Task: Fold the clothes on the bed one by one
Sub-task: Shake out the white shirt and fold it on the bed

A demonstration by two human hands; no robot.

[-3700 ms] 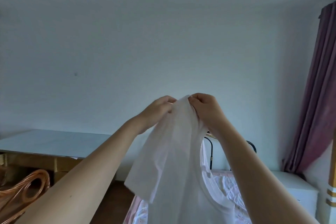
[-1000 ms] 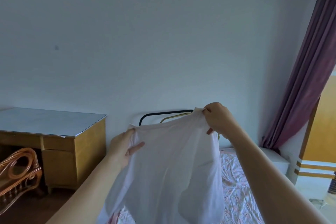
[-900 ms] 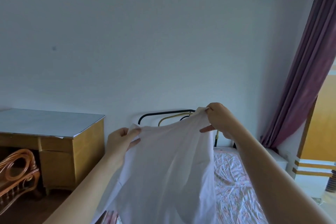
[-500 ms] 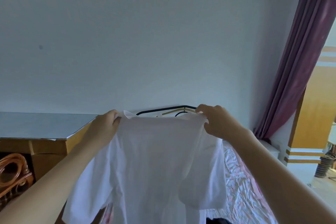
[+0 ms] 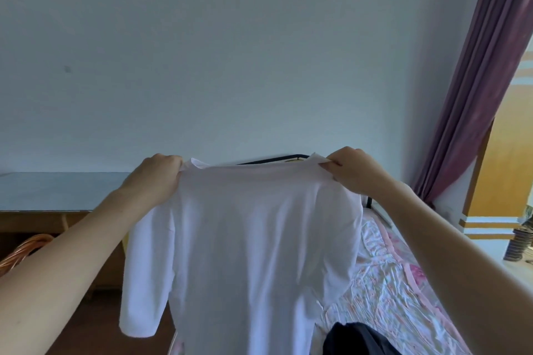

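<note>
- Head view, looking out over the bed (image 5: 403,282): a white T-shirt (image 5: 245,239) hangs in the air in front of the person, above the near end of the floral sheet and not lying on it.
- Left hand (image 5: 155,179) has its fingers curled around one shoulder seam, right hand (image 5: 354,173) pinches the other, thumb on the near side of the cloth.
- Holding it by both shoulders, hands well apart, lets the body and sleeves drop straight, so I'd say this is the shake-out before laying it flat to fold.
- One sleeve dangles free at the lower left.
- A dark garment (image 5: 357,340) sits on the bed at the bottom edge, likely waiting its turn.
- Beyond: a desk (image 5: 57,193) on the left, a purple curtain (image 5: 476,81) on the right.
</note>
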